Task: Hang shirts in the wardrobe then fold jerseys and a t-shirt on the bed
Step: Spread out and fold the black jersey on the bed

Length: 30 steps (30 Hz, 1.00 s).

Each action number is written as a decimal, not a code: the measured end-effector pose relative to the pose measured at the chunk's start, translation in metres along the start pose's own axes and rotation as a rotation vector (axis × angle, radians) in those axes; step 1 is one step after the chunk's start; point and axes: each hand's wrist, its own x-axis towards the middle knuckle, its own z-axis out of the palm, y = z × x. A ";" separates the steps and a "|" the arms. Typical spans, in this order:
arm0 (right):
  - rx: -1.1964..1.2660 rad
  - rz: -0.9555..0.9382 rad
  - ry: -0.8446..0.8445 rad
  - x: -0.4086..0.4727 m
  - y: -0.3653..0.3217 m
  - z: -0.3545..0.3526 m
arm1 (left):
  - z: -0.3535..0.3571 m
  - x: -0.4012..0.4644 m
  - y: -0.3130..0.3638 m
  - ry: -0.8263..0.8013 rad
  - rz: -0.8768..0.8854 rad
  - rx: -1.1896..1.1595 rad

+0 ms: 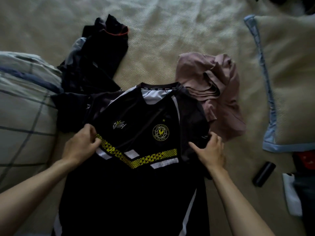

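Note:
A black jersey (136,181) with a yellow chevron band, white stripes and a round crest lies front-up on the beige bed (162,40), collar pointing away from me. My left hand (81,145) pinches its fabric at the left end of the yellow band. My right hand (211,152) grips the jersey's right edge by the sleeve. A crumpled dusty-pink t-shirt (219,99) lies just beyond, to the right. Another dark jersey (95,60) with a red-trimmed opening is heaped at the upper left.
A checked duvet (23,113) bulges at the left. A beige pillow with blue trim (286,82) lies at the right. A black cylinder (263,173) rests on the bed at the right, beside a white item (289,195) and dark clutter.

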 end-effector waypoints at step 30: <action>-0.083 0.080 -0.178 0.308 -0.045 -0.018 | 0.177 0.082 0.204 0.130 0.795 0.432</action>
